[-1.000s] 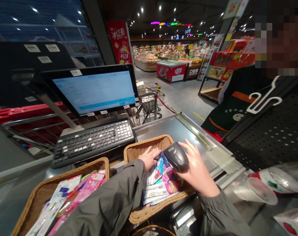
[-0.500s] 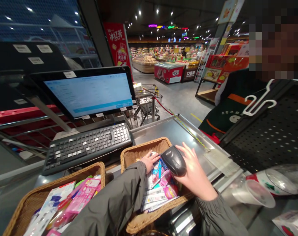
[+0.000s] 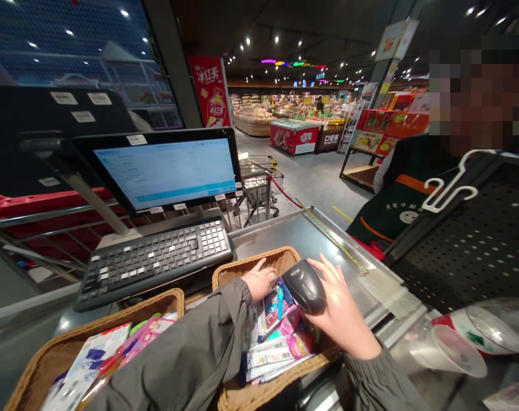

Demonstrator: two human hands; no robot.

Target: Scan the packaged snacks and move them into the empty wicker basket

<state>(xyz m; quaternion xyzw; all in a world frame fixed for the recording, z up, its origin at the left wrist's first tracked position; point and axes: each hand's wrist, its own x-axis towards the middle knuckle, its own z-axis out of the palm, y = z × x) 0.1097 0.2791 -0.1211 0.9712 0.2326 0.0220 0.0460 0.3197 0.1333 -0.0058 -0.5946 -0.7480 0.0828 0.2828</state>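
My right hand (image 3: pixel 342 311) is wrapped round a black handheld scanner (image 3: pixel 305 286), held over the right side of a wicker basket (image 3: pixel 280 388). Inside that basket lie small packaged items (image 3: pixel 274 354), some pink, some white with barcodes. My left hand (image 3: pixel 260 279) is at the basket's upper part, above the packages; its index finger points outward and the other fingers are bent. Whatever its fingertips may hold is hidden. Another wicker basket (image 3: pixel 36 357) with colourful packages stands at the lower left, partly behind my left sleeve.
A keyboard (image 3: pixel 156 260) and a lit monitor (image 3: pixel 169 171) stand at the left. At the right are a plastic cup (image 3: pixel 450 351), a white hanger (image 3: pixel 450 185) and a black perforated panel (image 3: pixel 477 228). Beyond the metal counter (image 3: pixel 280 228) is a person in a dark apron (image 3: pixel 400 211).
The view has tilted slightly, so most things sit lower in it. My left hand's fingers have shifted and bent over the basket. My right hand still has the scanner.
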